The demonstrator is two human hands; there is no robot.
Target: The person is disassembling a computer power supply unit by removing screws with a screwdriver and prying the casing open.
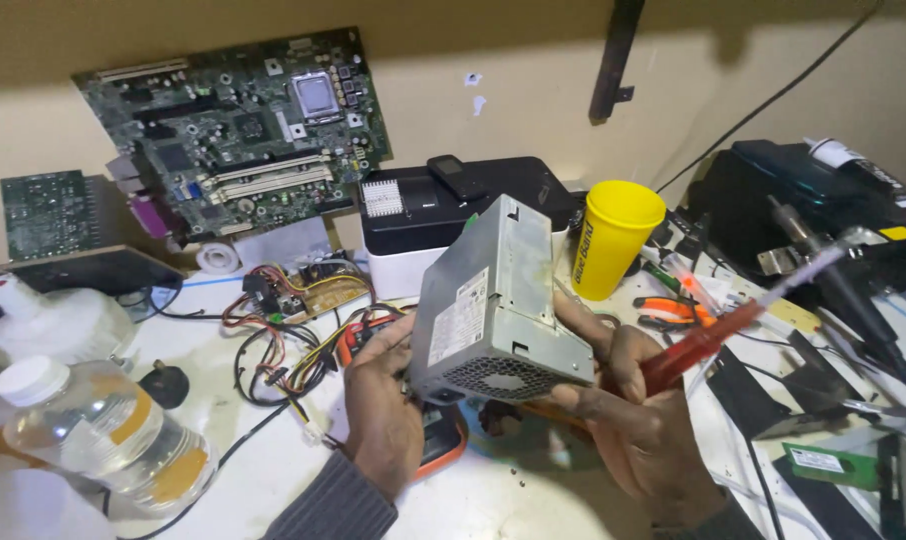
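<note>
The power supply (498,305) is held up off the bench, in front of the person, between both hands. It is a grey sheet-metal box, tilted, with a perforated vent grille facing the camera at the bottom and a white label on its left face. The left hand (381,405) clamps its lower left corner, thumb on the label face and the other fingers hidden under the box. The right hand (628,410) cups the lower right edge from below while its fingers also close around the red handle of a screwdriver (738,315), whose shaft points up and to the right, away from the box.

I judge the box to be rigid and fairly heavy for its size, so it wants support from beneath rather than a pinch at one edge. The bare metal looks smooth and could slip, and folded seams and cut edges may be sharp. The flat side faces and bottom corners seem the safest places to grip; the grille is thinner and better left alone. With the right hand shared between box and tool, most of the weight probably rests on the left.

Behind it stand a yellow cup (613,238) and a printer (443,225); a motherboard (238,130) leans on the wall. Loose wires (283,345) lie left, near a bottle (98,430).
</note>
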